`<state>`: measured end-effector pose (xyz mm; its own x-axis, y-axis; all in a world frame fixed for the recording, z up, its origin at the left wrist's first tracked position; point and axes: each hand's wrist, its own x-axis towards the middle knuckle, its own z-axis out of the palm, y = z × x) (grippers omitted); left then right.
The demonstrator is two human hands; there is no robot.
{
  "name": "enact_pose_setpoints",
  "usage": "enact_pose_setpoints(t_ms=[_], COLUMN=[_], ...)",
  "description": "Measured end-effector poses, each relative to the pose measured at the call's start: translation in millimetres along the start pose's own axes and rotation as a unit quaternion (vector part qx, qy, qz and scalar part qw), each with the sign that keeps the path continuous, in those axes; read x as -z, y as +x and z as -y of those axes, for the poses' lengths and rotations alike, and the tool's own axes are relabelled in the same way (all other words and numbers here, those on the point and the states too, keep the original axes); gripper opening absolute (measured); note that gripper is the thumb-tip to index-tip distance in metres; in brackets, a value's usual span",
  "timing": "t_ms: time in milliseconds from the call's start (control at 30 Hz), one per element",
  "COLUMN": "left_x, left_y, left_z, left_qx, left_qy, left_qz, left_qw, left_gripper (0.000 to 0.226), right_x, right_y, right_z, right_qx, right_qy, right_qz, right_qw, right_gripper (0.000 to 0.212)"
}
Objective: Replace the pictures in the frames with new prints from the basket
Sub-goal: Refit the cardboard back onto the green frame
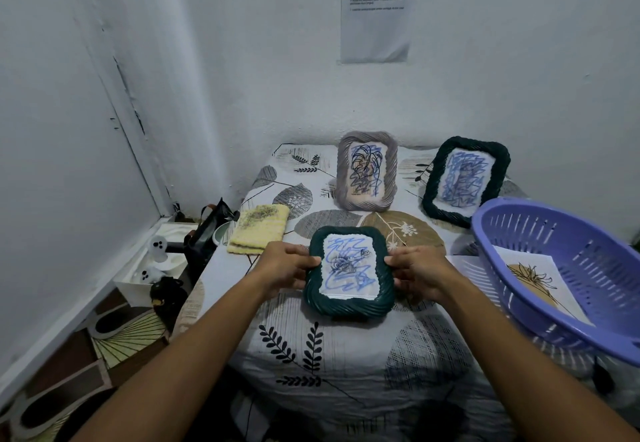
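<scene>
White walls meet in a corner behind a low table (346, 389) draped in a leaf-print cloth, which fills the space up to the back wall; along its left edge a narrow strip of floor holds a dark bag (204, 233) and a white tray (138, 268). From the head view, a dark green frame (349, 270) sits near the middle of the table, long axis running away from the person, picture face up and scribbled over in blue. The left hand (287, 265) grips its left edge, fingers curled round the rim, and the right hand (420, 273) grips the right edge likewise. Whether the frame rests on the cloth or is lifted clear I cannot tell. Behind it a grey frame (367, 171) and another dark green frame (465, 180) lean upright near the wall, well apart from the held one. At the right a purple basket (519, 233) tilts toward the person, cut off by the picture's edge, with a print (533, 278) inside partly hidden by its wall. A yellow cloth (258, 230) lies at the table's left edge. A sheet of paper (375, 8) on the wall is too small to read.
</scene>
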<state>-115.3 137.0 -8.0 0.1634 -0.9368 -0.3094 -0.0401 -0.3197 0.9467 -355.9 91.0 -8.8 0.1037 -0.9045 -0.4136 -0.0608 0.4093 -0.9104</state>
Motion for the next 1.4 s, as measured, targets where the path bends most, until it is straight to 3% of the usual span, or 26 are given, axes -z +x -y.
enact_pose_setpoints(t_ms=[267,733,900,1067,1167,1233,1400], left_x=[-10,-9,-8,9,36,57,100], left_y=[13,29,31,26,26,27,43], left_z=[2,6,8,5,-3,-8,-4], left_qx=[-0.001,-0.071,-0.091,-0.149,-0.187,-0.201,-0.172], left_qy=[0.117,0.326,0.346,0.353,0.314,0.286,0.271], left_qz=[-0.015,-0.028,-0.038,-0.077,-0.158,-0.21,-0.246], left_qw=[0.993,0.942,0.933,0.921,0.917,0.913,0.915], left_gripper=[0.013,0.023,0.021,0.023,0.024,0.021,0.036], right_x=[-1,-10,-10,-32,-61,-84,-143], right_y=[15,24,22,13,12,16,48], right_z=[1,1,2,11,23,32,41], right_qx=[0.015,0.062,0.068,0.146,0.217,0.231,0.132], right_qy=[-0.14,-0.34,-0.37,-0.432,-0.39,-0.296,-0.082], right_qz=[-0.05,-0.083,-0.086,-0.131,-0.121,-0.064,0.064], right_qw=[0.989,0.935,0.922,0.88,0.887,0.925,0.986], right_gripper=[0.01,0.011,0.012,0.01,0.01,0.008,0.014])
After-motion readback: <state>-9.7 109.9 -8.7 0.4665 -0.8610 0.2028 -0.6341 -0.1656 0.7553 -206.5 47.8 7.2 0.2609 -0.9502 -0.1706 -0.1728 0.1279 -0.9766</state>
